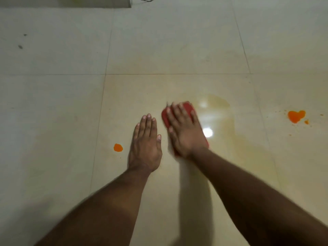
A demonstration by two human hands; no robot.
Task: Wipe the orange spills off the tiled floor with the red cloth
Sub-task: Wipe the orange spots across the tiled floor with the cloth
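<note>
Right hand [184, 130] is pressed flat on the cloth [187, 108], fingers [174, 112] spread over it rather than gripping, a bit motion-blurred. Cloth sits on the floor [177, 50] mid-tile, next to a faint yellowish wet smear [220, 110] on its right. Left hand [145, 146] lies palm down on the tile, fingers straight, holding nothing. Small spill [118, 147] just left of it; bigger spill [296, 116] far right.

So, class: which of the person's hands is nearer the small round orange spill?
Left. The left hand lies flat just right of the small orange spill; the right hand, pressing the red cloth, is farther right.
</note>
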